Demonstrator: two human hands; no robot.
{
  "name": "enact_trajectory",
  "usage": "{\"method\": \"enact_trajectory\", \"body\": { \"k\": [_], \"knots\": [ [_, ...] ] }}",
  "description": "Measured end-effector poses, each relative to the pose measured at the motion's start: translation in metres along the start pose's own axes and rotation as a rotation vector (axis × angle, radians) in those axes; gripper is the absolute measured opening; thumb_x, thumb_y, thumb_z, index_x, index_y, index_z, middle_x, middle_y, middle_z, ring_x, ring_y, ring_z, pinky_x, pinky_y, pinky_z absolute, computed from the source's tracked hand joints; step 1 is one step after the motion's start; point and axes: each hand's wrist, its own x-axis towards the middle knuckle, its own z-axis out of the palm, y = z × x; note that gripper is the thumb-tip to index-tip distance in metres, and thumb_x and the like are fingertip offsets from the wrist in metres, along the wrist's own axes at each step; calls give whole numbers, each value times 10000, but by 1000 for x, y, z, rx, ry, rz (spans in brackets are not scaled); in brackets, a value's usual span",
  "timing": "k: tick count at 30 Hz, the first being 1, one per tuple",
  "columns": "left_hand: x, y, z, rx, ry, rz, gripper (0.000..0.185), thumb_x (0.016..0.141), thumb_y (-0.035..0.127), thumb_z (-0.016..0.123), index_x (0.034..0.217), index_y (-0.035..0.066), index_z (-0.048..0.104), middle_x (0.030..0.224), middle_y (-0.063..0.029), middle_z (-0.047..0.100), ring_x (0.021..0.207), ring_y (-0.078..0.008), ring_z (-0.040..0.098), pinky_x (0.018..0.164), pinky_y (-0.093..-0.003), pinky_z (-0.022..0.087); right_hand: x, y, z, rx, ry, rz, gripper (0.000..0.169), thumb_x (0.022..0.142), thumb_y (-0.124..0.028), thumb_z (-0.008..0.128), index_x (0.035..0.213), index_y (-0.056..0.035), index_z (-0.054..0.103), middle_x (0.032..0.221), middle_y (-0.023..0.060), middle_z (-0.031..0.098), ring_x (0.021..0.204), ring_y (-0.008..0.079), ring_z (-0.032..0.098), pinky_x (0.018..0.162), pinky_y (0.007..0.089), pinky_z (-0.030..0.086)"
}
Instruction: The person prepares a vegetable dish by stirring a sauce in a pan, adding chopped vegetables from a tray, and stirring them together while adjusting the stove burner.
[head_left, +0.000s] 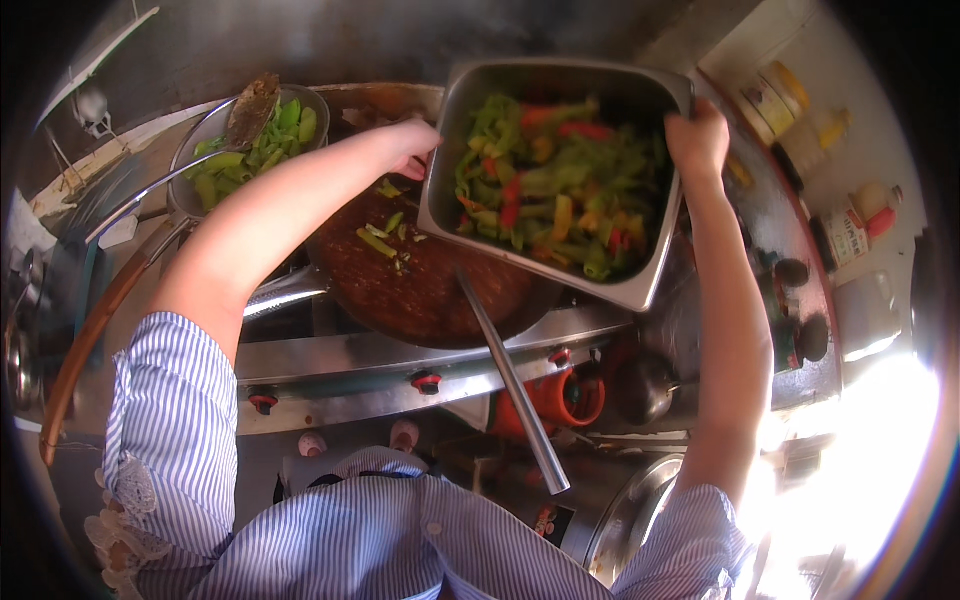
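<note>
Both my hands hold a rectangular stainless steel pan (637, 298) above the right part of a wok. My left hand (414, 146) grips its left side, and my right hand (697, 139) is closed around the upper right rim. Inside lie chopped green peppers (555, 187) mixed with red and orange pieces, somewhat blurred. Below and to the left, the dark wok (390, 292) sits on the stove with a few green scraps (379, 241) in it. A long metal utensil handle (517, 382) leans out of the wok towards me; its working end is hidden.
At the left, a strainer (174, 161) holds green pepper pieces, with a soiled ladle (253, 112) on top and a long wooden handle (112, 330). Stove knobs (426, 384) line the front edge. Condiment jars (844, 236) and dark-capped bottles (811, 337) stand at the right. An orange gas cylinder (551, 401) is below.
</note>
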Motion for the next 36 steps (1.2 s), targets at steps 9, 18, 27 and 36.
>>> {"method": "enact_trajectory", "body": {
  "k": [9, 18, 27, 36],
  "knots": [
    [-24, 1, -22, 190, -38, 80, 632, 874, 450, 460, 1326, 36, 308, 1357, -200, 302, 1209, -379, 341, 962, -449, 341, 24, -28, 36, -140, -11, -104, 339, 654, -131, 532, 951, 23, 590, 933, 242, 597, 908, 349, 577, 786, 388, 455],
    [-84, 20, -55, 638, 129, 185, 649, 856, 345, 523, 1311, -50, 283, 1374, -205, 276, 1267, -304, 292, 1021, -391, 277, 23, -54, 31, -276, -12, -158, 325, 655, -147, 538, 954, -29, 587, 894, 206, 616, 859, 357, 589, 743, 405, 478],
    [-110, 24, -123, 1164, 369, 145, 537, 817, 308, 577, 1216, -25, 441, 1294, -197, 393, 1186, -296, 400, 938, -413, 391, 30, -40, 35, -237, 61, -332, 355, 670, -199, 547, 969, -9, 560, 919, 226, 596, 867, 388, 566, 758, 434, 460],
    [-264, -58, -259, 1371, 831, 149, 314, 806, 234, 578, 979, -26, 548, 1068, -166, 531, 1040, -294, 497, 902, -371, 390, 30, -40, 39, -285, 35, -314, 298, 682, -139, 538, 955, -26, 574, 880, 198, 621, 820, 344, 606, 728, 396, 487]
  ]
}}
